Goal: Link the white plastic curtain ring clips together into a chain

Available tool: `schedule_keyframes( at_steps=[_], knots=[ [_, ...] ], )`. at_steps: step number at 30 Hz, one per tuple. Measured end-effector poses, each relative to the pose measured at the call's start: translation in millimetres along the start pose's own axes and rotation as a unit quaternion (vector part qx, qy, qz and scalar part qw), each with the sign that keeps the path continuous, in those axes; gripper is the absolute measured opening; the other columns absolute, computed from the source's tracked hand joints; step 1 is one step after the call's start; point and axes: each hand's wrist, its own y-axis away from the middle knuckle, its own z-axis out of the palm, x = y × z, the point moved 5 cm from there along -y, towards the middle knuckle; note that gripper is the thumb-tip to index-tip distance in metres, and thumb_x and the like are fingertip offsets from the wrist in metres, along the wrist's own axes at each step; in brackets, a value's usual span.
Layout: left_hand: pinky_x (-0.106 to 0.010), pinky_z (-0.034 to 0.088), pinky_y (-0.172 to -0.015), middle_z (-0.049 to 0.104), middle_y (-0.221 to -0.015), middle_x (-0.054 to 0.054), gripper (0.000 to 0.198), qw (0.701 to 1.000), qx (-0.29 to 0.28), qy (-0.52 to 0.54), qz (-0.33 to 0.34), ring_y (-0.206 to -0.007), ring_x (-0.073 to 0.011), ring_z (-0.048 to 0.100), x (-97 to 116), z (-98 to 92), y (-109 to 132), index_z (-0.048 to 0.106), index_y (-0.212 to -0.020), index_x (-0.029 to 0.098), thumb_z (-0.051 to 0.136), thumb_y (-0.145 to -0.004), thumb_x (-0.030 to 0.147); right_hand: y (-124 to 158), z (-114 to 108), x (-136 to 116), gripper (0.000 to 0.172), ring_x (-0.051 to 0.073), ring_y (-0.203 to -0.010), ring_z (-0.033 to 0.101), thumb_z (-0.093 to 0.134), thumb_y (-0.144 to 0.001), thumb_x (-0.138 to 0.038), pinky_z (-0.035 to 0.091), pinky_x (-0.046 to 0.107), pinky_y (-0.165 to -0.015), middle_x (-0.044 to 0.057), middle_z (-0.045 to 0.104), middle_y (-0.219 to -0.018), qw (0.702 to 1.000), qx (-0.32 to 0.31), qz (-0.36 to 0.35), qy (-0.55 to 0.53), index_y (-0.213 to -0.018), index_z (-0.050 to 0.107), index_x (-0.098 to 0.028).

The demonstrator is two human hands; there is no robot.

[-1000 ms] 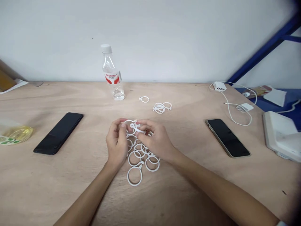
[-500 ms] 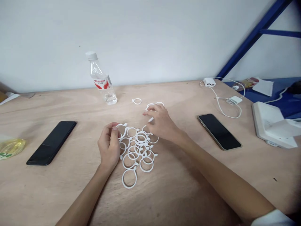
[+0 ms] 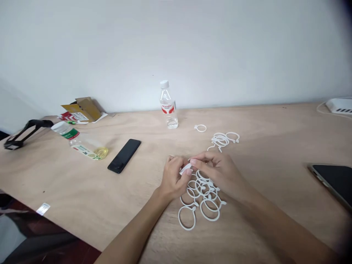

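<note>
My left hand [image 3: 176, 178] is closed, its thumb and fingers pinching a white plastic ring [image 3: 186, 168] seen nearly edge-on. Thumb and forefinger of my right hand [image 3: 220, 172] are pressed together at the right end of that same ring, so the two hands almost touch. Right below them lies a pile of white rings [image 3: 210, 220] with small knobs, overlapping one another and partly covered by my fingers. Farther back on the table is a smaller cluster of similar rings [image 3: 220, 140]. One lone ring [image 3: 202, 131] rests near the water bottle.
A clear water bottle [image 3: 168, 109] stands near the wall. To the left lie a black phone [image 3: 124, 156], a bottle with yellow liquid [image 3: 85, 149] and a torn cardboard box [image 3: 92, 109]. Another phone [image 3: 335, 179] and a white charger [image 3: 341, 106] sit at the right.
The view has turned left. My right hand has come from the far rings to meet my left hand, and both now pinch one ring just above the pile.
</note>
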Motion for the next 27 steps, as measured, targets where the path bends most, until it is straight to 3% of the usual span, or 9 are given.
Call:
schedule_keyframes(
  at_steps=[3,8,15,18,22,24,27],
  knots=[
    [-0.036,0.041,-0.067,0.054,-0.063,-0.004,0.065,1.000,-0.008,0.011,0.001,-0.062,-0.0185,0.049,0,0.5,-1,0.047,-0.065,0.021,0.010,-0.089,0.069,1,4,1,0.022,0.019,-0.073,0.066,0.064,-0.080,-0.039,0.050,0.031,-0.067,0.003,0.072,-0.075,0.998,-0.027,0.036,-0.042,-0.084,0.074,-0.020],
    [-0.034,0.038,-0.063,0.050,-0.063,-0.002,0.059,0.999,-0.020,0.046,0.021,-0.061,-0.0180,0.045,0,1.1,-3,0.044,-0.067,0.021,0.015,-0.090,0.068,4,11,5,0.027,0.017,-0.072,0.064,0.061,-0.082,-0.042,0.048,0.028,-0.063,0.004,0.071,-0.076,0.992,-0.027,0.068,-0.100,-0.081,0.073,-0.018],
    [-0.034,0.034,-0.063,0.046,-0.064,-0.001,0.042,0.996,-0.040,0.014,0.084,-0.062,-0.0177,0.041,2,3.9,0,0.044,-0.068,0.021,0.024,-0.094,0.047,4,11,11,0.023,0.014,-0.066,0.059,0.060,-0.082,-0.038,0.046,0.026,-0.064,0.001,0.065,-0.069,0.996,-0.014,0.054,-0.063,-0.076,0.068,-0.017],
    [-0.033,0.035,-0.064,0.048,-0.069,-0.001,0.022,0.998,-0.022,-0.010,0.059,-0.067,-0.0180,0.044,-2,1.2,-2,0.047,-0.074,0.020,0.040,-0.087,0.036,1,-11,12,0.027,0.014,-0.068,0.060,0.055,-0.085,-0.039,0.046,0.026,-0.064,0.001,0.066,-0.070,0.998,-0.023,0.050,0.010,-0.076,0.067,-0.017],
    [-0.035,0.037,-0.071,0.053,-0.073,-0.002,0.009,0.998,-0.003,-0.041,0.046,-0.074,-0.0197,0.047,-4,-1.4,-4,0.054,-0.081,0.018,0.048,-0.080,0.025,9,-60,16,0.023,0.015,-0.071,0.060,0.055,-0.083,-0.035,0.044,0.026,-0.066,0.002,0.069,-0.079,0.964,0.089,0.050,0.245,-0.089,0.069,-0.018],
    [-0.037,0.038,-0.075,0.057,-0.079,-0.004,0.011,0.996,-0.014,-0.056,0.062,-0.080,-0.0211,0.049,-1,0.1,-4,0.058,-0.081,0.018,0.048,-0.079,0.021,17,-67,23,0.022,0.014,-0.065,0.059,0.059,-0.079,-0.034,0.043,0.026,-0.062,0.001,0.068,-0.072,0.951,0.088,0.076,0.285,-0.089,0.069,-0.018],
    [-0.040,0.037,-0.080,0.059,-0.091,-0.005,0.015,0.993,-0.026,-0.076,0.086,-0.088,-0.0227,0.049,4,2.2,-2,0.065,-0.080,0.020,0.050,-0.078,0.019,25,-59,35,0.021,0.015,-0.059,0.057,0.062,-0.077,-0.037,0.040,0.025,-0.057,0.001,0.066,-0.064,0.941,0.088,0.107,0.308,-0.083,0.070,-0.018]
  ],
)
